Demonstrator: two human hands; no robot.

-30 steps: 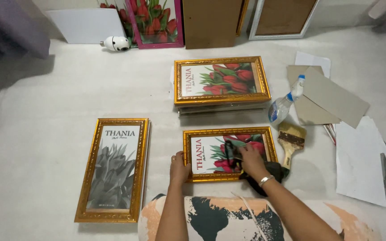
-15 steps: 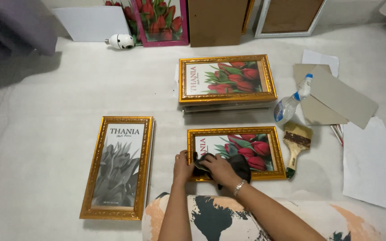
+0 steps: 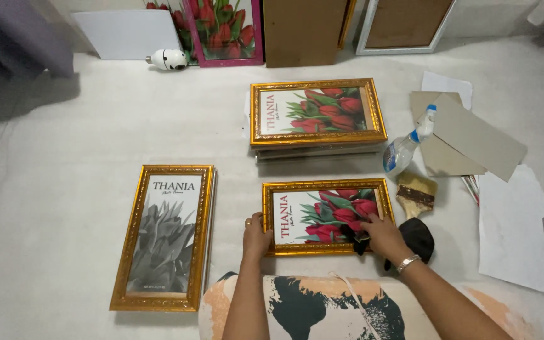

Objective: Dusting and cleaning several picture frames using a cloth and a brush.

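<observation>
The right hand [image 3: 382, 234] had come back across the glass of the small gold frame with red tulips [image 3: 327, 216]. Half a second before, it had been at the lower left of the picture, close to the other hand; now it lay over the lower right part, with a black cloth [image 3: 360, 241] pressed flat under its fingers. That sweep from side to side suggested that the glass was being wiped in passes, and that the right-hand portion was now under the cloth. The right grip was closed down on the cloth, fingers together and pushing it onto the glass.

The left hand [image 3: 256, 237] had hardly shifted. It held the frame's lower left corner, thumb on the gold moulding and fingers curled over the edge, steadying it on the pale floor [image 3: 83, 126].

The frame lay flat just in front of the person's knees. Beyond it sat a stack of similar frames [image 3: 317, 116], topped by another tulip print. To the left lay a tall gold frame with a grey flower print [image 3: 166, 236], well apart from the hands. Just right of the wiped frame were a wide paintbrush [image 3: 417, 194] and a dark cap-like object [image 3: 418, 236], whose kind could not be told.

The only container in view was a clear spray bottle [image 3: 405, 146] lying tilted near the brush; whether liquid remained in it could not be told.
</observation>
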